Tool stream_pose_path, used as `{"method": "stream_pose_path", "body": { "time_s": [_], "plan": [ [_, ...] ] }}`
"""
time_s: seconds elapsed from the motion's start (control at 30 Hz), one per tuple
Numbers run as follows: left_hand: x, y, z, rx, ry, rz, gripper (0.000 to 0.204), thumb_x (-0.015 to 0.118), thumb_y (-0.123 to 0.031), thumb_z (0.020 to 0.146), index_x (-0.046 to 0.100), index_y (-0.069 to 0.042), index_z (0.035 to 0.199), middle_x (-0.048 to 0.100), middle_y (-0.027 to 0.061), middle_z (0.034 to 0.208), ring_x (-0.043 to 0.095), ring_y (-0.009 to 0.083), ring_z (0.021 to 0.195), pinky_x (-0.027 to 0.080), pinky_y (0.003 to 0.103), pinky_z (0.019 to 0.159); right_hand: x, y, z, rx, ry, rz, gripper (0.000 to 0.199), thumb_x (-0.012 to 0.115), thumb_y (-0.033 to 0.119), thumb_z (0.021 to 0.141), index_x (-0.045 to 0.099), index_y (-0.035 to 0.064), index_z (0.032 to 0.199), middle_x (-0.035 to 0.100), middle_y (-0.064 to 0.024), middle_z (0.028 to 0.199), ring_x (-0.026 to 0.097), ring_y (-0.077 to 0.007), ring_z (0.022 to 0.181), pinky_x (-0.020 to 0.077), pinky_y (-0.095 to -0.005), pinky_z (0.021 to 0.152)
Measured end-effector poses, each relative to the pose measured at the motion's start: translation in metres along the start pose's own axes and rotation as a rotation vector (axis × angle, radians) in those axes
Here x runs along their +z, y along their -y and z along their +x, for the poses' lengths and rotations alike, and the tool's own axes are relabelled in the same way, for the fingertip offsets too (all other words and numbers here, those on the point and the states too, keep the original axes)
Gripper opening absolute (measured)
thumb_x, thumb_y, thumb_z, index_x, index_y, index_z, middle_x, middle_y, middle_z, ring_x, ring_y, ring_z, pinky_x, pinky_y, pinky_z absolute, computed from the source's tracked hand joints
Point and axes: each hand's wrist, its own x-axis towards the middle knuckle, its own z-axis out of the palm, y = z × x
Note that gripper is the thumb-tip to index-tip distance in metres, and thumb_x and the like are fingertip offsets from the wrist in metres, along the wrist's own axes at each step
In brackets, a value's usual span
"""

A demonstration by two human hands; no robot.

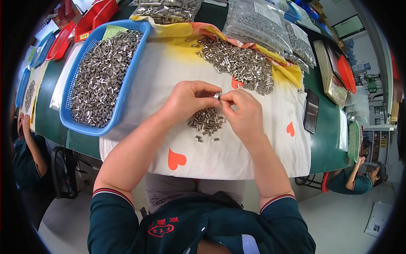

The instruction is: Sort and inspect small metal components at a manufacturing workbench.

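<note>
Over the middle of the white cloth [139, 122], my left hand [188, 100] pinches a small silvery metal cylinder [217, 96] between thumb and forefinger. My right hand [243, 111] meets it there, its thumb and fingertips closed at the same piece; whether they grip something thin of their own is too small to see. Right beneath the hands lies a small pile of metal cylinders [207, 120], partly covered by my left hand. A larger heap of similar cylinders [241, 63] spreads farther off, toward the cloth's yellow edge.
A blue basket [122, 91] full of metal cylinders stands at left. Clear bags of metal parts [256, 25] lie at the back. To the right, a dark phone [311, 111] rests on the green table [323, 148]. Co-workers sit at far left and far right.
</note>
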Motion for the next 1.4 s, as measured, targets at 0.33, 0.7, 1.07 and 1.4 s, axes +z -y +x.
{"method": "stream_pose_path", "body": {
  "time_s": [0.33,0.7,1.07,1.4],
  "plan": [
    [-0.001,-0.01,0.0,-0.05,0.027,0.004,0.03,0.067,-0.001,0.073,0.059,0.003,0.101,0.063,0.0065,0.088,0.059,0.0093,0.078,0.049,0.022,0.071,-0.007,0.003,0.002,0.164,0.039,0.221,0.006,0.06,0.001,0.071,0.059,0.0002,0.077,0.06,-0.005,0.073,0.055,-0.013,0.065,0.0449,-0.0263,0.06],
    [0.006,-0.011,-0.001,-0.103,0.088,-0.028,0.03,0.068,-0.004,0.072,0.061,0.0,0.101,0.061,0.0019,0.081,0.055,0.0052,0.073,0.047,0.019,0.067,-0.025,-0.033,0.011,0.442,0.013,0.448,0.01,0.064,0.007,0.072,0.061,0.0015,0.08,0.059,-0.0035,0.071,0.054,-0.0095,0.062,0.0435,-0.0226,0.058],
    [0.002,-0.011,0.0,-0.098,0.097,-0.016,0.029,0.067,-0.004,0.074,0.06,0.001,0.101,0.06,0.0013,0.082,0.054,0.0053,0.074,0.046,0.019,0.068,-0.007,-0.034,0.009,0.16,-0.014,-0.245,0.006,0.062,0.008,0.07,0.06,0.0025,0.073,0.058,-0.0102,0.071,0.056,-0.0249,0.067,0.0444,-0.035,0.064],
    [0.0,-0.009,0.0,-0.042,0.075,-0.11,0.03,0.066,-0.004,0.074,0.059,0.002,0.102,0.062,0.0032,0.088,0.056,0.0063,0.079,0.047,0.02,0.071,-0.014,-0.004,0.002,0.218,0.113,0.312,0.007,0.06,0.0,0.071,0.06,0.0022,0.077,0.059,-0.0039,0.072,0.055,-0.0117,0.067,0.0431,-0.0238,0.06]
  ]
}}
